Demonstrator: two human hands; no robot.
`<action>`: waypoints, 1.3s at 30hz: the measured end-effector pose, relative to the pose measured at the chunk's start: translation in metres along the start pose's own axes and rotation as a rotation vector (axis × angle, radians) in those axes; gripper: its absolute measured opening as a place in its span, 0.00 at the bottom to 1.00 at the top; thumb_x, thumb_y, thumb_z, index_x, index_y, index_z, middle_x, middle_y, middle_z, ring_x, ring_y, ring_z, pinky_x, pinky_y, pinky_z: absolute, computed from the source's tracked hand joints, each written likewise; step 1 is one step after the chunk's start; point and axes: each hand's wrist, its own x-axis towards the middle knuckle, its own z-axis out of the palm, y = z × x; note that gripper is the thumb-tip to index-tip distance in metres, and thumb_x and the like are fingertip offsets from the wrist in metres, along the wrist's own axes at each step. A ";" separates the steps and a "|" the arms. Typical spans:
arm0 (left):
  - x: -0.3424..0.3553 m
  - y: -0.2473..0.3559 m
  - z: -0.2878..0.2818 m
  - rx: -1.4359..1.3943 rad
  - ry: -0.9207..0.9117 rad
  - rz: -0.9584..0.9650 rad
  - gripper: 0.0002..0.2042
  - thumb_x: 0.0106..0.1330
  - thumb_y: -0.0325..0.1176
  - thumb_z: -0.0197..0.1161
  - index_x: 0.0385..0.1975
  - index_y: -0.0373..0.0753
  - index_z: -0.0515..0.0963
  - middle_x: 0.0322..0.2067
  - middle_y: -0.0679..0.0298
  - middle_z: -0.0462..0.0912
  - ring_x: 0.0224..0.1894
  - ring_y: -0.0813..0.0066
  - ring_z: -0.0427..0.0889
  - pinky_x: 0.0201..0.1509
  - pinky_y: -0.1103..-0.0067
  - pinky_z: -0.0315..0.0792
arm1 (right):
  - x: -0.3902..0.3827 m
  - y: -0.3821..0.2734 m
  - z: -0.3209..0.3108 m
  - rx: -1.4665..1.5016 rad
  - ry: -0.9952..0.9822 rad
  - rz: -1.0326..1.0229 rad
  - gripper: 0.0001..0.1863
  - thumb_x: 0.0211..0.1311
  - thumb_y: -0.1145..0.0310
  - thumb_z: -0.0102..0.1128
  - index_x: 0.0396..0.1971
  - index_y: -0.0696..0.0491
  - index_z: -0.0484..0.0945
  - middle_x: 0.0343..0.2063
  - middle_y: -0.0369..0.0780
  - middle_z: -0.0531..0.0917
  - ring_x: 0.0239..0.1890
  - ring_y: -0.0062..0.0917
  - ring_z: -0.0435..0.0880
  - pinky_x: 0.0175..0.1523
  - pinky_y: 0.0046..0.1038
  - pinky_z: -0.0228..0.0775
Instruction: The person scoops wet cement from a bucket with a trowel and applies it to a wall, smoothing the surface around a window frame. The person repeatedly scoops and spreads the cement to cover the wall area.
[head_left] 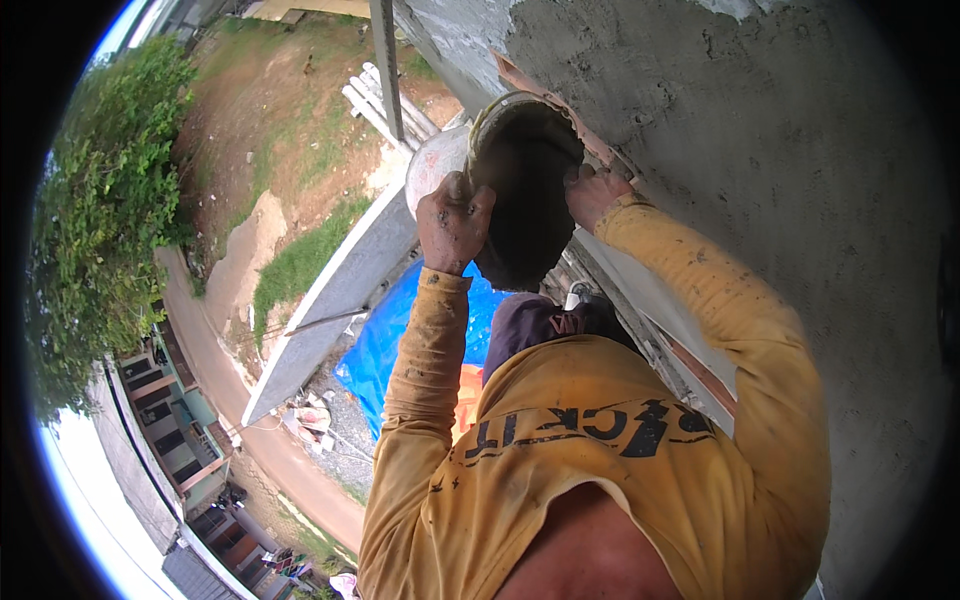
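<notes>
A mortar-stained bucket (528, 165) is tipped in front of me, its dark mouth turned toward my body. Part of its pale outer side shows at the left. My left hand (455, 225) is closed on the left side of the rim, thumb uppermost. On the opposite side, my right hand (597, 195) grips the rim close to the wall. Deep shadow hides most of the inside, so I cannot tell what or how much is in it. Grey smears mark both hands and my yellow sleeves.
A grey plastered wall (760, 180) rises close on my right. Beside the bucket is a thin upright post (386, 70). Far below lie a blue tarp (385, 335), a concrete ledge (335, 300), a dirt path (290, 455) and low houses (165, 420). My shoe (578, 293) shows beneath me.
</notes>
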 end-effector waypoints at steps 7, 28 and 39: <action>0.000 -0.015 -0.021 -0.418 -0.037 -0.056 0.09 0.52 0.29 0.62 0.18 0.34 0.69 0.13 0.67 0.66 0.19 0.82 0.62 0.22 0.79 0.61 | -0.018 -0.028 0.064 0.578 -0.068 -0.363 0.20 0.54 0.64 0.51 0.46 0.58 0.73 0.42 0.50 0.79 0.47 0.39 0.79 0.51 0.36 0.70; -0.087 -0.203 -0.005 -0.284 0.443 -0.766 0.11 0.54 0.30 0.59 0.15 0.37 0.65 0.15 0.74 0.63 0.19 0.85 0.59 0.21 0.80 0.56 | 0.058 0.019 0.022 1.295 -0.396 0.076 0.20 0.49 0.59 0.58 0.39 0.57 0.77 0.26 0.42 0.79 0.27 0.29 0.78 0.32 0.29 0.71; -0.093 -0.258 -0.025 -0.121 0.430 -0.813 0.14 0.54 0.32 0.57 0.12 0.36 0.62 0.12 0.71 0.63 0.17 0.81 0.58 0.19 0.77 0.55 | -0.060 0.075 -0.012 1.078 -0.009 0.547 0.16 0.51 0.61 0.57 0.34 0.58 0.78 0.21 0.39 0.78 0.25 0.28 0.78 0.32 0.27 0.71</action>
